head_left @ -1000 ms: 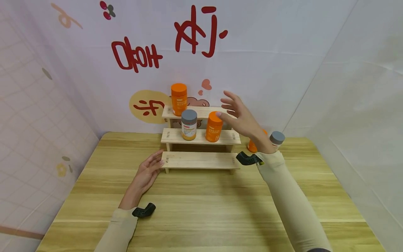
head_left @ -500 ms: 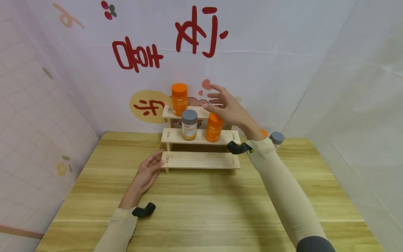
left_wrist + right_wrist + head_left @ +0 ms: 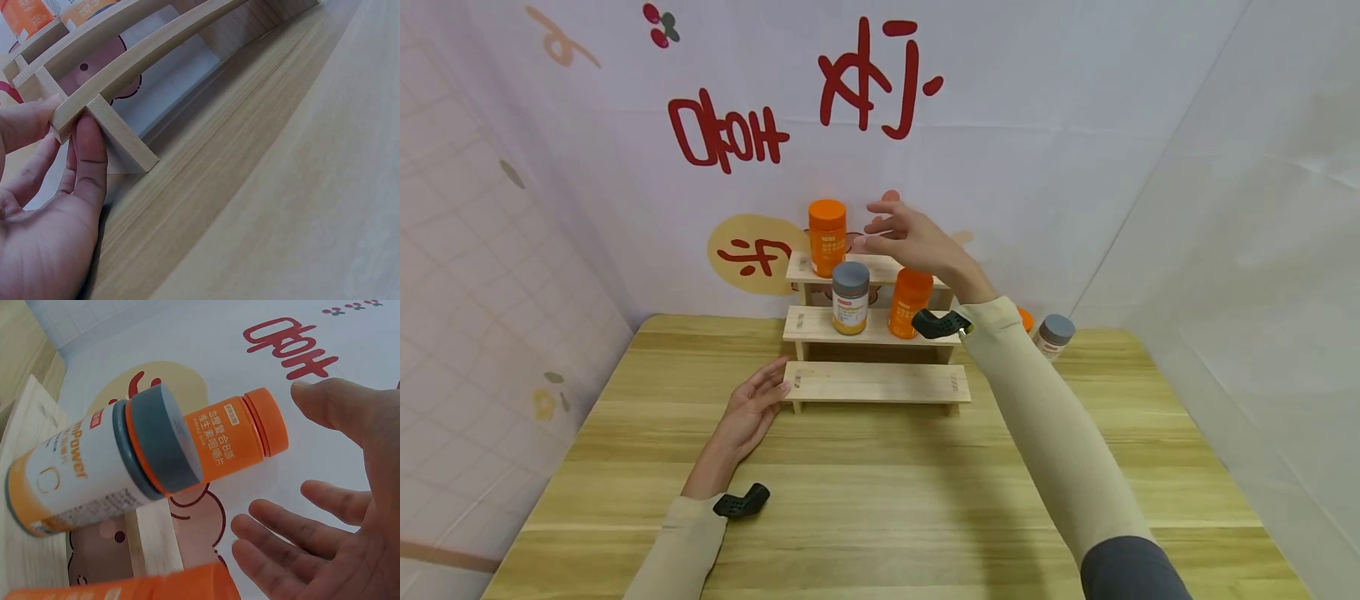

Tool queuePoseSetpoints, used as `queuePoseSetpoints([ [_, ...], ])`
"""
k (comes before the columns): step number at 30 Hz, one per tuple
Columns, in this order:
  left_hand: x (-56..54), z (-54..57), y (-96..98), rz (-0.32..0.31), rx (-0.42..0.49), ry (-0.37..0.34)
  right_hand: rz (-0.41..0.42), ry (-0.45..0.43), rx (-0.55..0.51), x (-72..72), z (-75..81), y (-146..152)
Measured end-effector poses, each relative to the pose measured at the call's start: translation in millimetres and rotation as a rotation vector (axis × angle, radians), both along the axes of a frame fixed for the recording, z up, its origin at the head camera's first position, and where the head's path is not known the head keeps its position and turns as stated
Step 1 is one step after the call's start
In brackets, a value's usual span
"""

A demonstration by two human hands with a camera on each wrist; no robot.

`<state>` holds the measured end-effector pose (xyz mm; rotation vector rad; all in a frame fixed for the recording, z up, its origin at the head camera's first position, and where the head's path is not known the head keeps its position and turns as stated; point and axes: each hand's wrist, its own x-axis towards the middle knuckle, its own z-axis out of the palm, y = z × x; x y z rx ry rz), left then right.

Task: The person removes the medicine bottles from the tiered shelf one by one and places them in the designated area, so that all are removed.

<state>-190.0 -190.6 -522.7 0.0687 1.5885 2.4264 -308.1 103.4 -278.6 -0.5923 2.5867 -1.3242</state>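
Observation:
A three-step wooden display rack point(image 3: 880, 382) stands on the table. My left hand point(image 3: 756, 412) pinches the left end of its lowest step, thumb above and fingers beneath, as the left wrist view shows. On the top step, at the left, stands an orange bottle point(image 3: 827, 237). The middle step holds a grey-capped bottle point(image 3: 850, 300) and a second orange bottle point(image 3: 912, 304), partly hidden by my right wrist. Above the rack, my right hand point(image 3: 917, 242) holds nothing; its fingers are spread and face the top bottle's cap point(image 3: 267, 422) without touching it in the right wrist view.
Right of the rack, another grey-capped bottle point(image 3: 1055, 335) and an orange-capped bottle point(image 3: 1026, 318) stand on the table point(image 3: 865, 500), partly behind my right sleeve. A printed cloth wall point(image 3: 1037, 167) rises close behind the rack.
My right hand has moved left over the rack, from above its right end toward the orange bottle on the top step. My left hand and the bottles on the rack have stayed put.

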Motion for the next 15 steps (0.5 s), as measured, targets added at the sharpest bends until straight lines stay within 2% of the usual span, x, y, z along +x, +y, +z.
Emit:
queuePoseSetpoints([
  [8, 1.0, 0.9, -2.1, -0.006, 0.012, 0.017, 0.048, -0.012, 0.048, -11.3, 1.5, -24],
  [15, 1.8, 0.6, -1.5, -0.026, 0.01, 0.027, 0.042, -0.021, 0.055, -19.4, -4.0, -35],
])
